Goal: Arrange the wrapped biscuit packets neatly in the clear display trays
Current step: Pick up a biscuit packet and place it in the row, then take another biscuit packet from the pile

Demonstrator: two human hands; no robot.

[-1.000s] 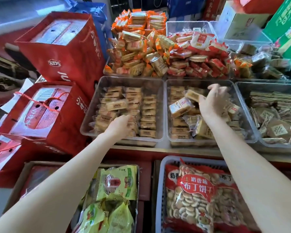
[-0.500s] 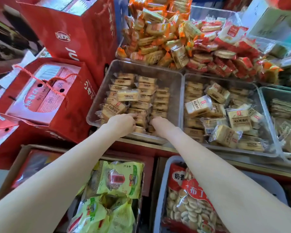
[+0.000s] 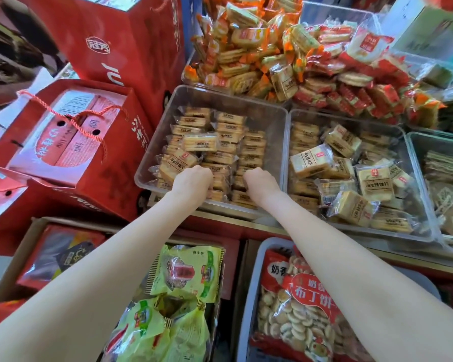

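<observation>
- Biscuit packets (image 3: 221, 142): head view, the only view. Small flat rectangular biscuits, pale brown, each sealed in clear film with a printed label strip. They lie in a clear left-hand tray (image 3: 270, 116) in roughly three rows, mostly stacked on edge; a few lie crooked on top at the left.
- Second clear tray (image 3: 416, 205), just beside the first on its right: the same kind of packets, loose and tumbled at all angles. Judged as the larger part of the tidying left to do.
- Left hand (image 3: 192, 182): at the near end of the left-hand tray, knuckles up, fingers curled down among the packets. Whether it grips a packet or only presses on the row cannot be told; the fingertips are hidden.
- Right hand (image 3: 262, 182): near the left hand, at the near end of the right row of the same tray, fingers likewise curled down and hidden. Hold cannot be told.
- Handling, judged: each packet is light; the film is smooth and likely slippery, and its crimped ends are soft.
- Contents are probably brittle. Avoid squeezing across the flat faces.
- Recommended hold: pinch the two long edges, or gather several packets together as a block between both hands and slide them square against the tray wall.
</observation>
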